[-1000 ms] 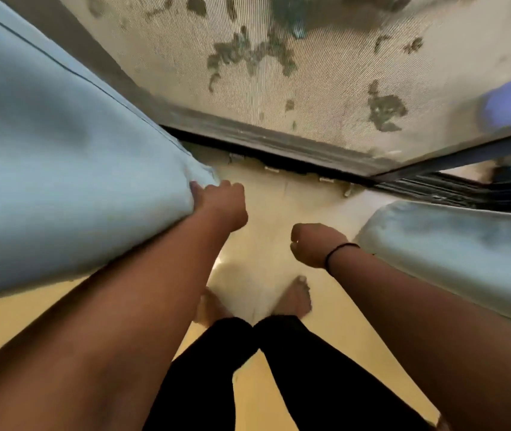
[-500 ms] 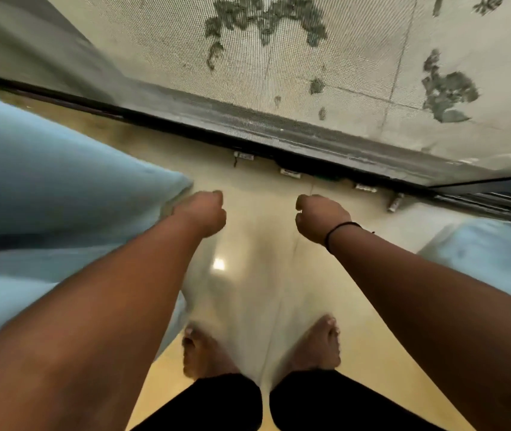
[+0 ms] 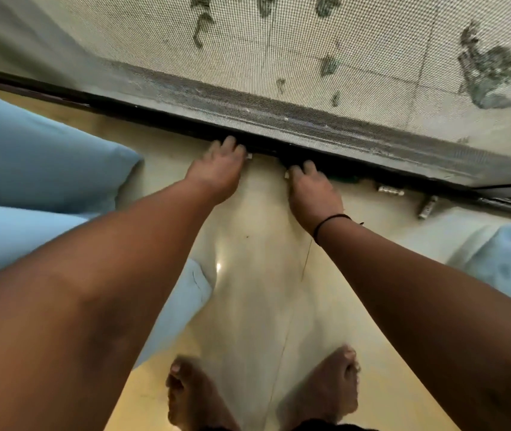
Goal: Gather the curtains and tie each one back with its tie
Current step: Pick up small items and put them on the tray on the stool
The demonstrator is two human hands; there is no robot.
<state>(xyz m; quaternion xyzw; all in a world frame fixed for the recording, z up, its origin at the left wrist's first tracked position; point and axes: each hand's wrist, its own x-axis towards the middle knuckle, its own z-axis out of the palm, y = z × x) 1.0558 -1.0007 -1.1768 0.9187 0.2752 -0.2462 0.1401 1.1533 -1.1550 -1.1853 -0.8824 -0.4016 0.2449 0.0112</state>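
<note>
Since half a second ago both hands have dropped their loose fists and reached forward to the bottom of the window frame, and the left one is no longer at the blue curtain's edge.

Nearest the camera, two bare feet (image 3: 263, 390) stand on the shiny floor (image 3: 248, 306). Going out along the arms: the left hand (image 3: 217, 169) and the right hand (image 3: 311, 191) sit side by side with a small gap between them, each at a small white clip-like bit by the dark sill track (image 3: 357, 164). The fingers on both look loosely spread and curled down over the track edge, holding nothing as far as I can tell; the tips are partly hidden, so I can't swear to it. The right wrist has a thin black band (image 3: 329, 223).

The left curtain (image 3: 45, 181) is bunched off to the left, well clear of the hand, with a lower fold running under the forearm. The right curtain (image 3: 503, 262) is only a corner at the right edge. I can't spot a tie anywhere.

My guess is the curtains are parted but not tied. To do it well I'd go back to one panel, sweep the fabric into even folds from the inner edge outward, hold the bundle firm with one hand, then wrap the tie with the other. Beyond the hands there's just the mesh screen (image 3: 310, 51) and the blotchy ground outside.
</note>
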